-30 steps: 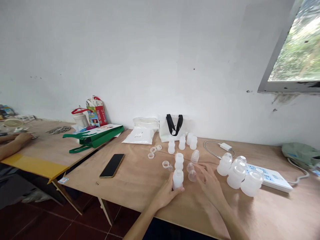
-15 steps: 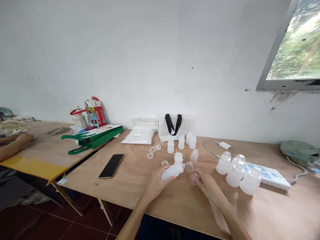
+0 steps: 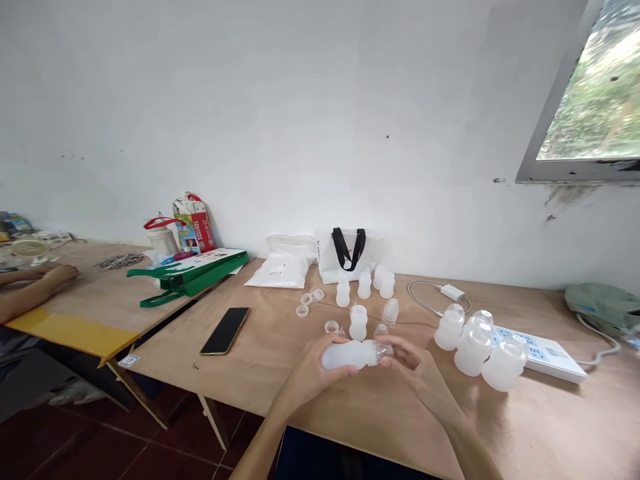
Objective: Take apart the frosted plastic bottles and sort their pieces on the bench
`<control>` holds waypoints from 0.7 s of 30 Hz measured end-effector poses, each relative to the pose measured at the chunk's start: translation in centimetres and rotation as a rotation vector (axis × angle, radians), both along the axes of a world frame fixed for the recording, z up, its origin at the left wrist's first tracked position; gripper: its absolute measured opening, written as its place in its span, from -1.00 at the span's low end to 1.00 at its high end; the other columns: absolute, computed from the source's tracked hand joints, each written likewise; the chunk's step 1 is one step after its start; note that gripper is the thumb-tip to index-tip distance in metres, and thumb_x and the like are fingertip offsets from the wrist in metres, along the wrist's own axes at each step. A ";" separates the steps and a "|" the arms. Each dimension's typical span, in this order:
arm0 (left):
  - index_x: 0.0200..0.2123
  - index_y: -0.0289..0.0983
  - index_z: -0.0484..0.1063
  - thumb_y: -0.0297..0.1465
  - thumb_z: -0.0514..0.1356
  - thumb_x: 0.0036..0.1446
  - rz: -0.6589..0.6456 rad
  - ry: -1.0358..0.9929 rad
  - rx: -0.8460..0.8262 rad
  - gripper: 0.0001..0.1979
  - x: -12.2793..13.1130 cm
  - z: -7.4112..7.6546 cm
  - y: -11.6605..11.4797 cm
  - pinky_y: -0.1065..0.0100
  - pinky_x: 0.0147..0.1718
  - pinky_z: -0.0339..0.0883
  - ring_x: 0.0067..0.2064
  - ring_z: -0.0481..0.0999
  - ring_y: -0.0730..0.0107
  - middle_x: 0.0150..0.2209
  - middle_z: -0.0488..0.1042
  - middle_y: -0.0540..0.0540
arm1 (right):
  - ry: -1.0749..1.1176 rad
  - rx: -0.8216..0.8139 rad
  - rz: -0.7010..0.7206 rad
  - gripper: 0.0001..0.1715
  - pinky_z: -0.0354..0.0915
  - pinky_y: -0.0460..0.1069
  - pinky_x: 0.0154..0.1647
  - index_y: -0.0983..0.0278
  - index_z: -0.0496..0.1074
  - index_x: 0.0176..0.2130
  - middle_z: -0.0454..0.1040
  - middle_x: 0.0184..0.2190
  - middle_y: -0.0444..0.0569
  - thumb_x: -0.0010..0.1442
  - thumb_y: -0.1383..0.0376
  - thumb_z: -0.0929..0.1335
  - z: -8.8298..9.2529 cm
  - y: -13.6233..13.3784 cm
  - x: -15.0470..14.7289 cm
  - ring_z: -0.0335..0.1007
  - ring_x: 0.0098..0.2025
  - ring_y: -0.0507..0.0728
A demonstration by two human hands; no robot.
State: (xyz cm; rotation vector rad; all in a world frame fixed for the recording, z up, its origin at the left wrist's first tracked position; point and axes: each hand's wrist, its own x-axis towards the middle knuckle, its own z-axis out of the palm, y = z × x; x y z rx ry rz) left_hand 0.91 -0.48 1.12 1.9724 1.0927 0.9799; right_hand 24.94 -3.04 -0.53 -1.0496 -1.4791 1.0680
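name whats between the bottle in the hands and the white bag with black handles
In the head view, upright frosted plastic bottles stand between the held bottle and the bag.

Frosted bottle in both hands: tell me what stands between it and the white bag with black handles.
An upright frosted bottle stands just beyond the held frosted bottle. Behind it, right in front of the white bag, stand small frosted bottles.

Two hands (image 3: 320,369) (image 3: 413,365), one plastic bottle (image 3: 347,355), one smartphone (image 3: 225,331), one power strip (image 3: 545,357).
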 end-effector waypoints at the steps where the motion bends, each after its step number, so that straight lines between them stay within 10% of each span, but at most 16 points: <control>1: -0.10 -0.19 0.51 -0.10 0.40 -0.01 0.002 0.018 -0.007 -0.56 0.0 0.0 -0.1 0.21 -0.08 0.40 -0.06 0.54 0.08 -0.09 0.59 -0.10 | -0.006 -0.005 0.007 -0.48 0.45 0.16 0.05 0.18 0.52 0.02 0.60 -0.06 0.04 0.14 -0.01 0.46 0.1 0.0 -0.1 0.55 -0.07 0.25; 12: -0.11 -0.18 0.45 -0.03 0.34 0.07 0.033 0.106 0.049 -0.56 1.0 -1.9 -0.3 0.27 -0.17 0.38 -0.12 0.54 0.14 -0.13 0.57 -0.06 | -0.029 -0.032 -0.022 -0.48 0.48 0.06 -0.23 0.24 0.55 -0.15 0.63 -0.35 0.00 0.18 -0.12 0.40 -0.3 0.4 0.1 0.56 -0.36 0.18; 17: -0.02 -0.18 0.45 -0.06 0.32 0.14 -0.041 0.248 0.241 -0.56 2.0 -3.3 -0.6 0.18 -0.05 0.35 -0.05 0.53 0.09 -0.07 0.56 -0.11 | -0.089 -0.221 -0.088 -0.22 0.12 -0.06 -0.71 0.23 0.30 -0.63 0.37 -0.73 -0.09 0.22 -0.31 0.19 -2.0 0.8 -0.9 0.25 -0.75 0.05; 21: -0.04 -0.17 0.47 -0.04 0.36 0.08 -0.071 0.240 0.199 -0.54 2.4 -3.1 -0.9 0.22 -0.07 0.36 -0.06 0.54 0.12 -0.09 0.57 -0.10 | -0.234 -0.225 -0.177 -0.15 0.09 -0.05 -0.65 0.15 0.05 -0.78 0.09 -0.86 -0.16 0.22 -0.35 0.12 -3.3 0.9 -1.7 0.05 -0.76 0.00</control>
